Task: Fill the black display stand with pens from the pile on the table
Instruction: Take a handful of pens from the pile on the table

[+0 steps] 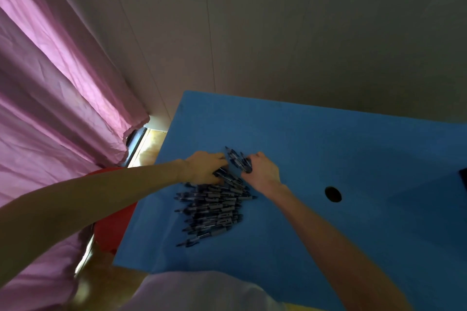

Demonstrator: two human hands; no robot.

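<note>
A pile of dark blue pens [214, 209] lies on the blue table [328, 149], left of its middle. My left hand [204, 168] reaches in from the left and its curled fingers grip a few pens at the pile's far end. My right hand [261, 169] sits just right of it, fingers curled round a small bunch of pens [237, 159] that stick out toward the far side. A dark edge of what may be the black display stand [463, 179] shows at the right border; most of it is out of view.
A round dark hole [333, 194] is in the tabletop right of the pile. A red stool [113, 209] stands by the table's left edge. Pink curtains [50, 108] hang on the left, and a plain wall rises behind the table.
</note>
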